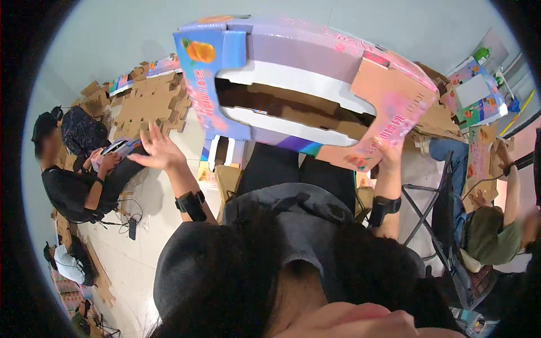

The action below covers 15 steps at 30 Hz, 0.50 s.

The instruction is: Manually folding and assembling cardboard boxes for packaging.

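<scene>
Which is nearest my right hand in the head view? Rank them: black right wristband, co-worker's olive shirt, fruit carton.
1. Fruit carton: held in your right hand.
2. Black right wristband: just below, on the wrist.
3. Co-worker's olive shirt: far right.

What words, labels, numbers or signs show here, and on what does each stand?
Carton gripped by the right hand: red characters on its blue end panel; wording not copied here.
Same carton, peach-pink end panel: red characters; wording not copied here.
Same carton, lavender side: pink lettering, too slanted to read.
Carton seen below the blue end: print too small.
Colourful carton at upper right: print too small.
</scene>
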{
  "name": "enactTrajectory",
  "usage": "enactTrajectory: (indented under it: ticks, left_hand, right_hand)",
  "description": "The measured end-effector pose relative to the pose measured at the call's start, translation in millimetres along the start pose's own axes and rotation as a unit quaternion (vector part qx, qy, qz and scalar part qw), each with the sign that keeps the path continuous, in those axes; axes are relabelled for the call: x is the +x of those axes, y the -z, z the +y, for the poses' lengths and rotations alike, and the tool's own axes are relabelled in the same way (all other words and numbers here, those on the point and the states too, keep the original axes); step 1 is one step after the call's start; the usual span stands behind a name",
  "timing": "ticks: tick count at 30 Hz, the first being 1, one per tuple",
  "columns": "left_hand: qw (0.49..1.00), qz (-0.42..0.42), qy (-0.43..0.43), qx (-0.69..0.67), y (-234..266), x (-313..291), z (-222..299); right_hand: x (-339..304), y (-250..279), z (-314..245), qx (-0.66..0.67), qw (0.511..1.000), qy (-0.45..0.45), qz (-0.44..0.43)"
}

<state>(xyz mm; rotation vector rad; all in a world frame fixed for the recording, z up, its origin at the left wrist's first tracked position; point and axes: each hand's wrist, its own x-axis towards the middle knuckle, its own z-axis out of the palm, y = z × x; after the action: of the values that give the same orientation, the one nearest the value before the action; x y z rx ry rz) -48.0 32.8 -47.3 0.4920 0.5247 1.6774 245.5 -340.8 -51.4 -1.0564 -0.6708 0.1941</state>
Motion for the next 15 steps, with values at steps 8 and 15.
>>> enactTrajectory:
  ticks: [8, 15]
  left_hand:
    - [0.896, -0.418, -0.063, 0.135, -41.5, -32.7, -8.1]
    - [0.807, -0.529, -0.139, 0.222, -53.5, -49.1, 4.8]
  right_hand:
    - [-13.6, 50.3, -1.5, -0.131, 0.977, -0.110, -0.129]
    - [-16.6, 36.8, -28.2, -0.162, 0.971, -0.135, -0.108]
